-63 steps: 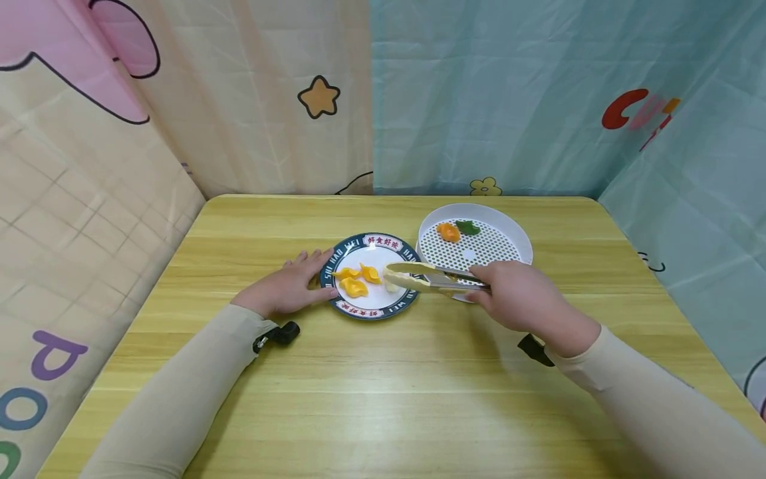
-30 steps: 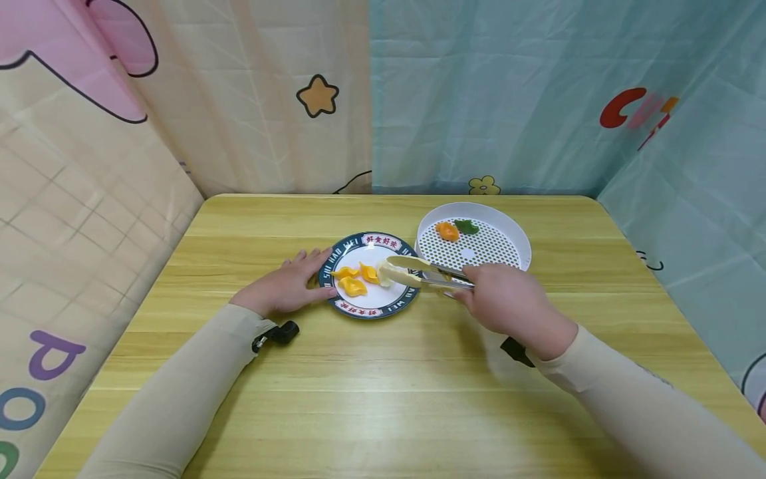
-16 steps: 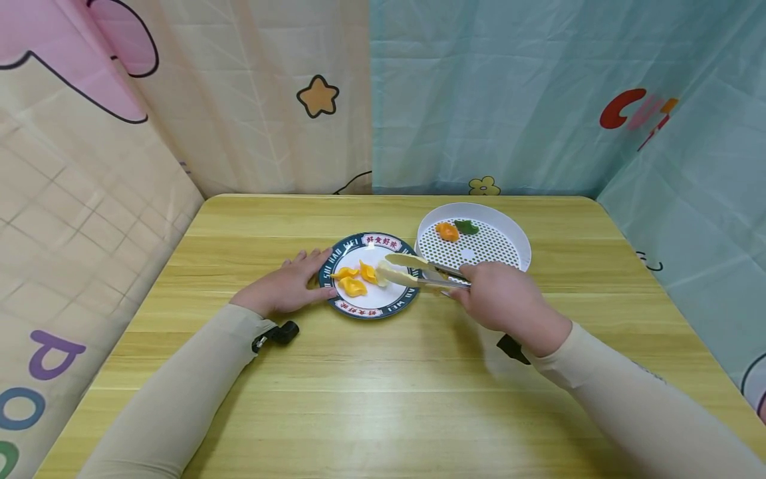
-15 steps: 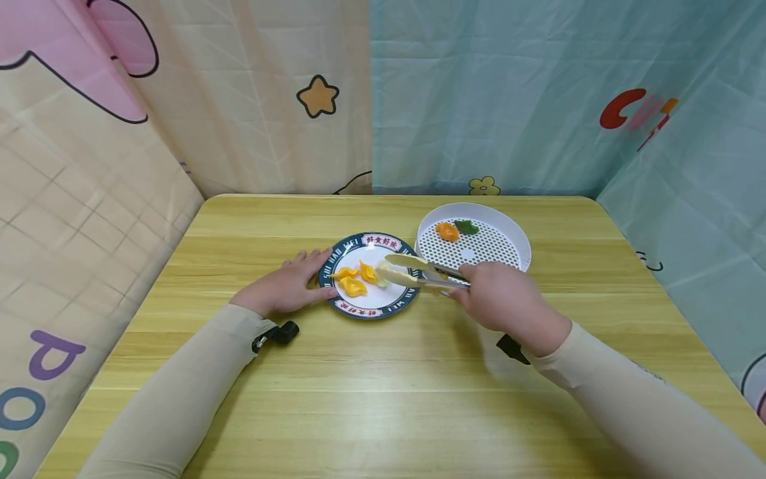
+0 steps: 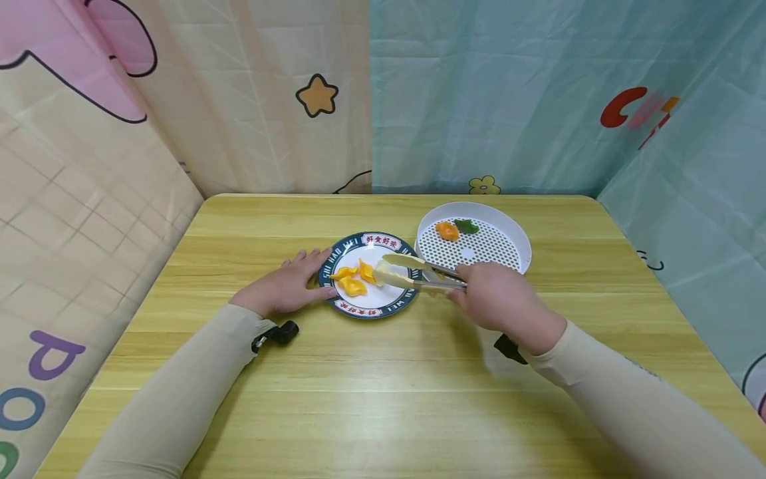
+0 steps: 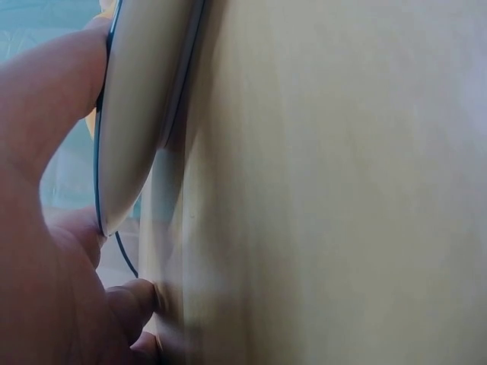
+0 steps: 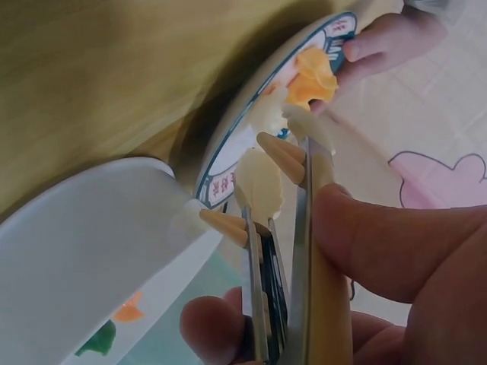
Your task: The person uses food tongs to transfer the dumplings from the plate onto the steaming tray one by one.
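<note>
My left hand (image 5: 290, 286) rests at the left rim of a round plate (image 5: 366, 311) with a dark patterned border. Its thumb and a finger touch the rim, fingers spread; in the left wrist view other fingertips meet the table. Several yellow dumplings (image 5: 353, 287) and one whitish dumpling (image 5: 380, 273) lie on the plate. My right hand (image 5: 503, 296) grips metal tongs (image 7: 308, 236) with cream tips. Those tips are apart over the plate's right side, close to the whitish dumpling (image 7: 268, 110); whether they touch it I cannot tell.
A white round steamer basket (image 5: 517, 241) with a perforated bottom stands behind my right hand. In it sit an orange dumpling (image 5: 447, 231) and a green one (image 5: 467, 227). Printed curtains (image 5: 479, 100) enclose the wooden table (image 5: 371, 399) at the back and sides.
My right hand and the tongs have shifted left over the plate. The whitish dumpling has moved left, up beside the yellow ones. My left hand stays in place.
</note>
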The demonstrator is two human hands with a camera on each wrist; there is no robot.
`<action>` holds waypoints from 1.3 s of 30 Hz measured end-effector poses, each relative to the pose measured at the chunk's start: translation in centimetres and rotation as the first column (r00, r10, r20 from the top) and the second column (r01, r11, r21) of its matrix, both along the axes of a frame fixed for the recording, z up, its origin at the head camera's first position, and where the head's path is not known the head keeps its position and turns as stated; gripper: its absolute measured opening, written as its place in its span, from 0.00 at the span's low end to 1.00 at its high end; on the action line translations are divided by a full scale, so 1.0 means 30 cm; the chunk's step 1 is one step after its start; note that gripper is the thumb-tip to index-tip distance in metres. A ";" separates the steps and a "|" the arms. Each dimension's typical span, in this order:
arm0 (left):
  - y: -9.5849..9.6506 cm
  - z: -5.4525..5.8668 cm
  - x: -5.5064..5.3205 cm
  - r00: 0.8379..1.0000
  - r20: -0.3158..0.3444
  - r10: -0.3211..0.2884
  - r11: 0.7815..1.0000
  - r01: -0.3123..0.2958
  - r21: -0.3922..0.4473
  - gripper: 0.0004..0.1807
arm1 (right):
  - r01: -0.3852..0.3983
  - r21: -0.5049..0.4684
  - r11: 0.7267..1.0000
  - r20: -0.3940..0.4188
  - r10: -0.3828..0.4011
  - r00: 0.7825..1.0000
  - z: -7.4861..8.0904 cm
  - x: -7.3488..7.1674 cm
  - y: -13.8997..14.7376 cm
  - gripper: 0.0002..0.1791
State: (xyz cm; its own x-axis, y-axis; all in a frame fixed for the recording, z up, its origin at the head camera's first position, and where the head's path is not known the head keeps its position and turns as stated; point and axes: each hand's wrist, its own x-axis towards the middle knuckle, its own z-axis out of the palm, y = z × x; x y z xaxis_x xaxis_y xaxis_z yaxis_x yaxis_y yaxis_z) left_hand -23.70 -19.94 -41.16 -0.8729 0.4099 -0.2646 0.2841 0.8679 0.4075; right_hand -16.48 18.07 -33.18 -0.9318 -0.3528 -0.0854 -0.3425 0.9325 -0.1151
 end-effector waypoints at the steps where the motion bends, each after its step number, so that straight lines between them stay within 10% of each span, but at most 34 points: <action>1: 0.000 0.000 -0.001 1.000 0.001 -0.001 1.000 0.001 0.001 0.58 | -0.002 -0.003 1.000 0.004 0.002 1.000 -0.002 -0.001 -0.001 0.14; 21: -0.007 -0.005 -0.003 1.000 -0.005 -0.001 1.000 0.001 0.001 0.58 | -0.042 0.028 0.999 -0.073 0.043 0.996 -0.005 0.003 -0.010 0.15; 39: -0.005 -0.009 -0.004 1.000 -0.002 0.001 1.000 -0.001 0.012 0.57 | 0.076 -0.004 0.997 -0.006 -0.076 0.997 -0.009 0.047 -0.002 0.18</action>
State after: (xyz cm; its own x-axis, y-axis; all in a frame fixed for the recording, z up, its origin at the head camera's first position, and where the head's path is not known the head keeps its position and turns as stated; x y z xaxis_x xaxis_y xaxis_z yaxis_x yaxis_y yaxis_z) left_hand -23.83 -20.10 -41.42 -0.8739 0.4121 -0.2578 0.2840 0.8633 0.4171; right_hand -15.07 18.00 -33.46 -0.9564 -0.2813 -0.0787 -0.2715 0.9554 -0.1165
